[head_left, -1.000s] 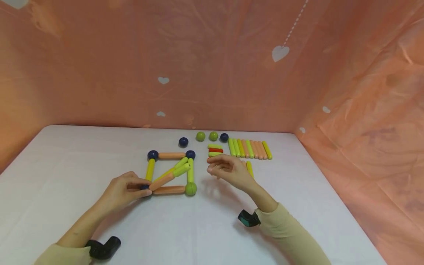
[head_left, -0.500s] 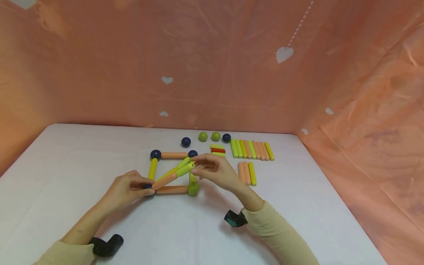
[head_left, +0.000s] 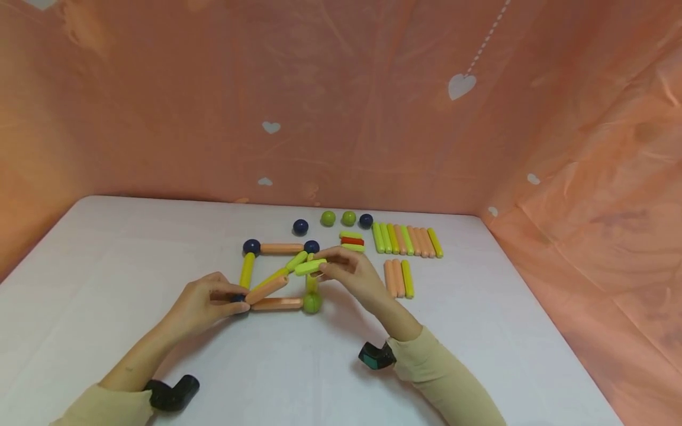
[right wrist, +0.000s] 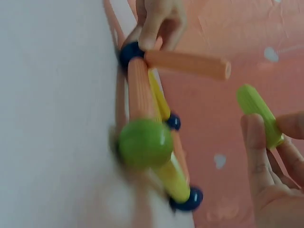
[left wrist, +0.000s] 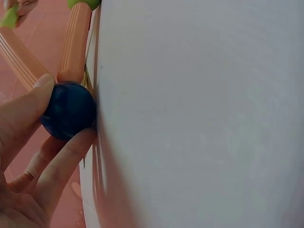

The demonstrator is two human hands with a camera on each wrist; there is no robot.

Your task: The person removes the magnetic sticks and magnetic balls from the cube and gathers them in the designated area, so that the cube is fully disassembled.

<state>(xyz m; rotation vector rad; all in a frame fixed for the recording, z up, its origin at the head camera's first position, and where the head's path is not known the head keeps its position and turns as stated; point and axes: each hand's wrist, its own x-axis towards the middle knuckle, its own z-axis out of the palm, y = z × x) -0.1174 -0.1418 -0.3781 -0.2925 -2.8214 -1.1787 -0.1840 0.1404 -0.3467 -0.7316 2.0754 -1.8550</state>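
Observation:
My left hand (head_left: 205, 305) pinches the dark blue ball (left wrist: 69, 110) at the near left corner of a four-sided frame of sticks and balls. From that ball an orange stick (head_left: 268, 290) slants up with its far end free. Behind it rises a yellow stick (head_left: 273, 277) with a short green stick (head_left: 296, 261) at its upper end. My right hand (head_left: 354, 278) pinches another short green stick (right wrist: 259, 114), apart from the orange stick's end. A green ball (head_left: 312, 303) marks the near right corner; dark blue balls (head_left: 252, 247) (right wrist: 186, 199) hold the far corners.
Two loose green balls (head_left: 348, 218) and two loose dark blue balls (head_left: 301, 227) lie behind the frame. Short green and red sticks (head_left: 352, 241), a long row of sticks (head_left: 407, 239) and a smaller group (head_left: 398, 278) lie to the right on the white table (head_left: 479, 355).
My right hand has moved left to the raised sticks and taken the short green stick off the orange stick's end. My left hand has stayed at the dark blue ball.

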